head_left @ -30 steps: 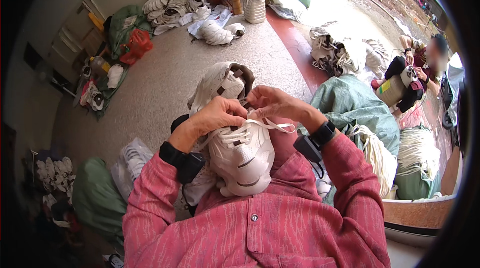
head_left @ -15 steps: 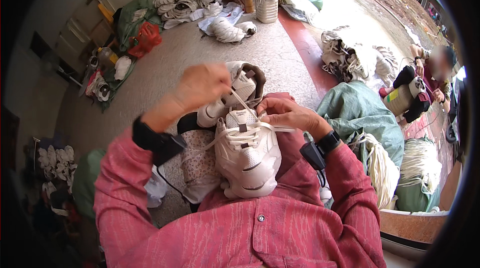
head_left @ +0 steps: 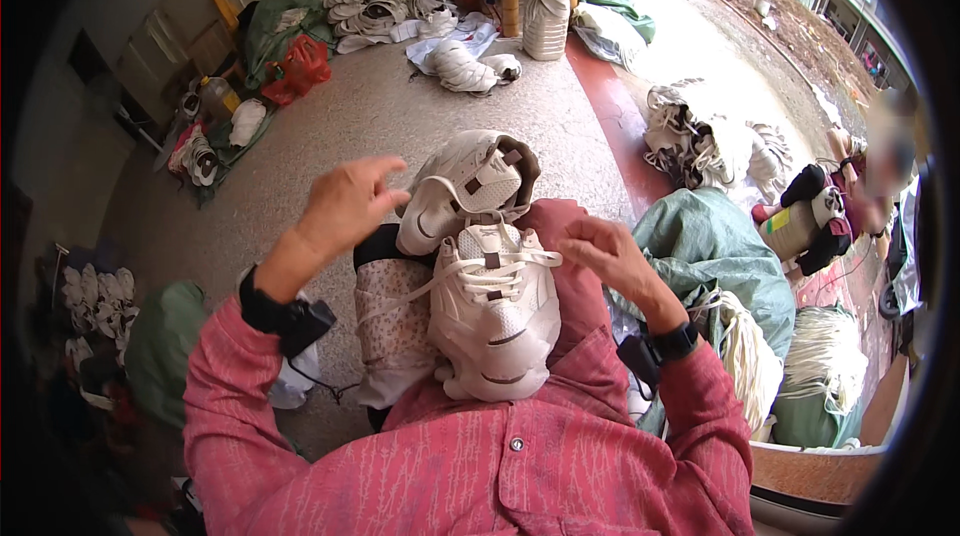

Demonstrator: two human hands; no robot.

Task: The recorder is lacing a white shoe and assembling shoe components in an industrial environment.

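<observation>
A white sneaker [head_left: 495,326] rests on my lap, toe toward me, with a flat white shoelace [head_left: 535,256] threaded through its upper eyelets. Behind it lies a second white sneaker [head_left: 480,176], its dark-lined opening showing, and a loose stretch of lace arches over it. My left hand [head_left: 350,204] hovers left of this second shoe, thumb and fingers apart, holding nothing. To the right of the near shoe's tongue, my right hand [head_left: 605,254] has its fingers bent in a pinch at the lace; the fingertips partly hide the grip.
Green sacks [head_left: 715,236] and bundled white laces [head_left: 750,336] stand at my right. White shoe parts [head_left: 700,141] are heaped beyond them, near another person at the far right. More shoe uppers [head_left: 460,66] and a red bag [head_left: 300,71] lie along the back.
My left hand has let go of the lace and moved left and down, its fingers spreading. My right hand has drawn to the right, away from the shoe's tongue.
</observation>
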